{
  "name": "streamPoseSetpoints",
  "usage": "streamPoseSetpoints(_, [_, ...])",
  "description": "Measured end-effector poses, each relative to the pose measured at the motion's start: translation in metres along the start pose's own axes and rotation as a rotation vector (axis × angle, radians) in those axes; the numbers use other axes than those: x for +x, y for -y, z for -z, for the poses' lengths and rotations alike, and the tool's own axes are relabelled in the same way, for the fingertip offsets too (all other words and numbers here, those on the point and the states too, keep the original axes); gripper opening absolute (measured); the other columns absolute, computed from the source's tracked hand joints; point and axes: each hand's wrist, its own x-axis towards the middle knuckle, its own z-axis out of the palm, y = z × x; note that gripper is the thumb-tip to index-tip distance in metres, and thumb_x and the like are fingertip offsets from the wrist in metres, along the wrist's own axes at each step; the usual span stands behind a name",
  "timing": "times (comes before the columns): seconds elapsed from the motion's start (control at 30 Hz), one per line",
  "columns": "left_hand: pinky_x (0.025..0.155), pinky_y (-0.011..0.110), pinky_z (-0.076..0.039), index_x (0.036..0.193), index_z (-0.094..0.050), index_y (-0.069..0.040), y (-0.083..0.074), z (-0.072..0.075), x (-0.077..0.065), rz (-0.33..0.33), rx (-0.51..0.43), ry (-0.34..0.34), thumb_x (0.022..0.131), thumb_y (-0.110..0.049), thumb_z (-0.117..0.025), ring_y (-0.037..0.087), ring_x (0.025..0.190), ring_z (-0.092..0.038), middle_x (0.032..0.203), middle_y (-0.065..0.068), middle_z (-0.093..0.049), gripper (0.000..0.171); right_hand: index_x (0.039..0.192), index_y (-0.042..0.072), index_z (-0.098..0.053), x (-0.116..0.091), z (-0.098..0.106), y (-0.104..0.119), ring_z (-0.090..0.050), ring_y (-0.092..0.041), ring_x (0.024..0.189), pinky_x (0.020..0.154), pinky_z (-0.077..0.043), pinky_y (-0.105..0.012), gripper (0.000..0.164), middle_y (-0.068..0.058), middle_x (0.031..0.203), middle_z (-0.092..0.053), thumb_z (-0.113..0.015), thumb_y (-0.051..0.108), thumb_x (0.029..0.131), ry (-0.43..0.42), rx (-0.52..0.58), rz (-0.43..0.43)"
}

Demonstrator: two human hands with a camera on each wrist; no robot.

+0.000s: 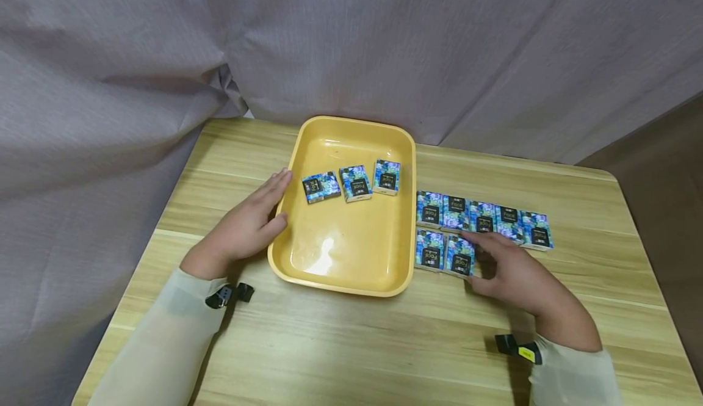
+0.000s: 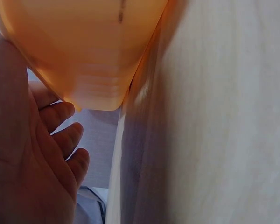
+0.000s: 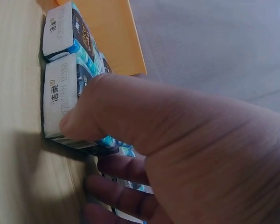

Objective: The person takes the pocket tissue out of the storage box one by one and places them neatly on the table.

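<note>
My left hand (image 1: 248, 220) rests at the left rim of a yellow plastic tray (image 1: 340, 290), its thumb lying over the edge. The left wrist view shows its fingers loosely bent by the outer wall. Three blue flowered tissue packs (image 1: 356, 183) lie in the upper half of the tray. Right of the tray, my right hand (image 1: 513, 271) pinches the tissue pack (image 1: 459, 256) at the right end of the front row. Its thumb presses the white near end in the right wrist view. Another tissue pack (image 1: 429, 250) stands close on its left.
Behind the front pair runs a row of several more tissue packs (image 1: 456, 212). All stand on a light wooden table (image 1: 351, 351). A grey curtain (image 1: 351, 46) hangs along the table's back edge. A strapped wrist device (image 1: 219, 297) sits on my left sleeve.
</note>
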Motion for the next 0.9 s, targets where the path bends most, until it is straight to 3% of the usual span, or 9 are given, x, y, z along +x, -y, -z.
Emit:
streamPoseSetpoints(0.3, [0.143,0.057,-0.022,0.183,-0.012,-0.018,0.0,-0.001,0.0,0.008,0.0,0.004,0.114,-0.029,-0.053,0.033,0.177,-0.018,0.191,0.002,-0.013,0.081,0.162,0.008,-0.059,-0.005,0.002,0.003,-0.071,-0.032,0.112,0.09,-0.065,-0.054,0.088,-0.016,0.131,-0.069,-0.099,0.015,0.084,-0.03,0.014,0.015])
streamPoseSetpoints(0.57, [0.143,0.057,-0.022,0.183,-0.011,-0.018,0.001,-0.001,0.0,0.003,0.003,0.002,0.114,-0.029,-0.053,0.033,0.177,-0.017,0.191,0.002,-0.013,0.081,0.16,0.011,-0.062,-0.01,0.01,0.01,-0.068,-0.045,0.127,0.101,-0.062,-0.07,0.085,-0.021,0.149,-0.062,-0.099,0.016,0.084,-0.048,0.023,0.029])
streamPoseSetpoints(0.77, [0.144,0.056,-0.022,0.183,-0.012,-0.017,0.001,-0.001,0.0,-0.004,0.001,-0.003,0.114,-0.028,-0.053,0.033,0.177,-0.018,0.191,0.002,-0.013,0.081,0.156,0.013,-0.066,-0.011,0.014,0.015,-0.066,-0.046,0.129,0.094,-0.063,-0.068,0.078,-0.018,0.149,-0.062,-0.097,0.013,0.084,-0.129,-0.012,0.105])
streamPoseSetpoints(0.9, [0.144,0.056,-0.022,0.183,-0.012,-0.017,0.001,-0.001,0.0,-0.003,0.0,-0.003,0.114,-0.029,-0.053,0.033,0.177,-0.018,0.191,0.003,-0.014,0.081,0.151,0.013,-0.069,-0.009,0.017,0.022,-0.067,-0.041,0.126,0.087,-0.065,-0.059,0.074,-0.016,0.148,-0.064,-0.099,0.013,0.083,-0.184,-0.036,0.164])
